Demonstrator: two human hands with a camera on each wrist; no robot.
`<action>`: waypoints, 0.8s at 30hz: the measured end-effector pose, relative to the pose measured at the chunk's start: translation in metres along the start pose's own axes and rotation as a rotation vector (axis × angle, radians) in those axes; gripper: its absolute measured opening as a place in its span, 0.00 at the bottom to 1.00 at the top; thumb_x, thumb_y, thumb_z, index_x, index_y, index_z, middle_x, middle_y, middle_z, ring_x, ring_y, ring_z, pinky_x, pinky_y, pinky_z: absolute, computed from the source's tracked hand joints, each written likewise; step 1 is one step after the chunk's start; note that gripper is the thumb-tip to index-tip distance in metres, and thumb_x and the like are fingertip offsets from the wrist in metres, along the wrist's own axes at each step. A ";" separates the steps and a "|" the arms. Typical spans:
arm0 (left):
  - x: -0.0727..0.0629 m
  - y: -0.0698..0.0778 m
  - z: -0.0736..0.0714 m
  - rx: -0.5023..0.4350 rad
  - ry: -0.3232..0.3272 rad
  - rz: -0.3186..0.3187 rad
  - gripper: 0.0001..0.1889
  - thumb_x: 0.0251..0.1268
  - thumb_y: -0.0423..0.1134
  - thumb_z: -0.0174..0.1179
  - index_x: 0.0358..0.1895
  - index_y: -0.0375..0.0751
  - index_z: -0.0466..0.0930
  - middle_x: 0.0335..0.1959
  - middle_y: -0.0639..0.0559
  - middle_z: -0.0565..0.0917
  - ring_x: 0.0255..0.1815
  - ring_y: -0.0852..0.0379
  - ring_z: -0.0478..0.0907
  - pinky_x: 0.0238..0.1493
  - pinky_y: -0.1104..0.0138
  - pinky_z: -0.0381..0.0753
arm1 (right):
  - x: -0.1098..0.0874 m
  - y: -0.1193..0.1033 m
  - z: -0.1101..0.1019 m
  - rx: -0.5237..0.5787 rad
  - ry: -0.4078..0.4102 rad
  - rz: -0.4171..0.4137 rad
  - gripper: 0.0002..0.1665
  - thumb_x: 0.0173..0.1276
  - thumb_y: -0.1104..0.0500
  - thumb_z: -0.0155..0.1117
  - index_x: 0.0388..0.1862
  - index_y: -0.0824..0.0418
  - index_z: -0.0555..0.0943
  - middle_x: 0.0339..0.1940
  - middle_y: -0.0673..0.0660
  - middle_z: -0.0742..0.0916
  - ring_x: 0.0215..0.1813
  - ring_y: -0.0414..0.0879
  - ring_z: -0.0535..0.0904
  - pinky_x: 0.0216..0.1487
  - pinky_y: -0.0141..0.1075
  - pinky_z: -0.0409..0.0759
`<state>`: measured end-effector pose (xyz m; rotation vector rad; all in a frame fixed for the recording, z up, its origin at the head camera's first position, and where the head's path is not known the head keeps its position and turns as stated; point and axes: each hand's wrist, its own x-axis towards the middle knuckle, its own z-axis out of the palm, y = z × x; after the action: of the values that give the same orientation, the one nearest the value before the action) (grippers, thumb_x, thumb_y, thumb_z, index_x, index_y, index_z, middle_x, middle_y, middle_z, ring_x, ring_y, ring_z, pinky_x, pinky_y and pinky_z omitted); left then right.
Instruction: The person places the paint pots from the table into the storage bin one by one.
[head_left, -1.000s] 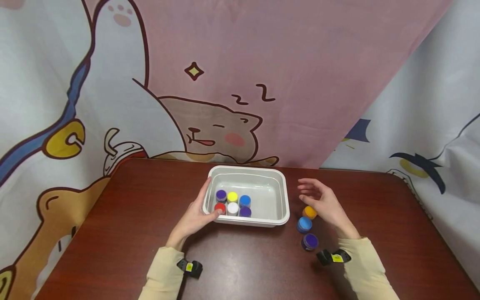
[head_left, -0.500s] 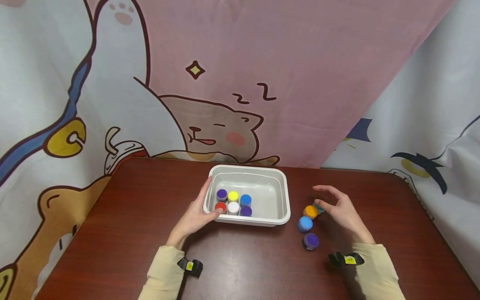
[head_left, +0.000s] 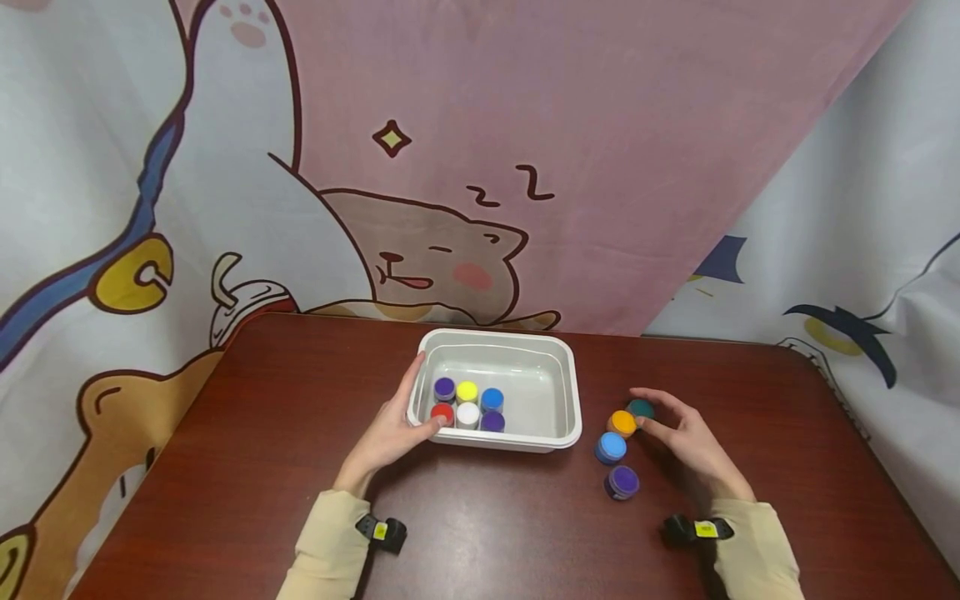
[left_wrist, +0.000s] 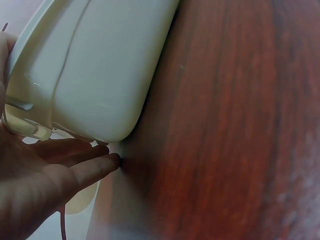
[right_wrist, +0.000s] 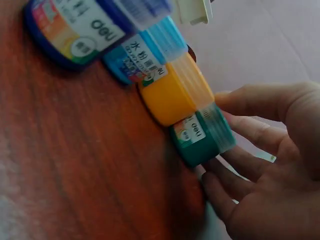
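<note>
A white plastic basin (head_left: 525, 442) stands on the table. My left hand (head_left: 390, 437) holds its left end, thumb over the rim near the red-lidded jar (head_left: 442, 412) and fingers along the outside wall. Inside, at the left, are several small paint jars, among them a yellow-lidded one (head_left: 467, 391) and a white-lidded one (head_left: 467, 416). My right hand (head_left: 686, 433) pinches a green paint jar (right_wrist: 200, 137) between thumb and fingers; the jar still stands on the table. Touching or close beside it is an orange paint jar (head_left: 622, 423).
A light blue paint jar (head_left: 611, 447) and a purple paint jar (head_left: 622, 482) stand in front of the orange one, right of the basin. A printed cloth (head_left: 600, 167) hangs behind the table's (head_left: 495, 525) far edge.
My right hand has moved rightward and down from beside the basin, past the orange jar, and its thumb and fingers have come around the green jar. My left hand stays on the basin.
</note>
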<state>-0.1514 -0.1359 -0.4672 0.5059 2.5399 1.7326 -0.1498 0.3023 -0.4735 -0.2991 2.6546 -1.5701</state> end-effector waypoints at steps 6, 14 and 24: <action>-0.001 -0.001 0.000 -0.004 -0.002 -0.015 0.50 0.58 0.37 0.68 0.78 0.50 0.44 0.74 0.35 0.56 0.70 0.37 0.59 0.65 0.39 0.56 | -0.003 0.009 0.001 0.045 -0.003 0.019 0.28 0.71 0.58 0.62 0.66 0.67 0.70 0.63 0.67 0.75 0.58 0.43 0.71 0.53 0.22 0.67; 0.000 -0.002 0.000 -0.021 -0.005 0.013 0.49 0.57 0.35 0.68 0.78 0.47 0.45 0.73 0.34 0.57 0.69 0.36 0.60 0.64 0.38 0.56 | -0.004 0.010 0.002 0.057 0.003 0.012 0.27 0.71 0.59 0.62 0.66 0.66 0.71 0.61 0.66 0.77 0.55 0.42 0.73 0.52 0.23 0.68; -0.004 0.021 -0.002 -0.019 -0.003 -0.019 0.49 0.56 0.30 0.67 0.77 0.38 0.44 0.72 0.29 0.55 0.68 0.31 0.59 0.63 0.37 0.56 | -0.003 0.006 0.001 0.072 0.017 0.065 0.27 0.70 0.58 0.62 0.66 0.66 0.72 0.60 0.66 0.77 0.53 0.39 0.74 0.51 0.24 0.69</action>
<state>-0.1428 -0.1316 -0.4484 0.4810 2.5151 1.7473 -0.1477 0.3046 -0.4795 -0.1946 2.5842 -1.6515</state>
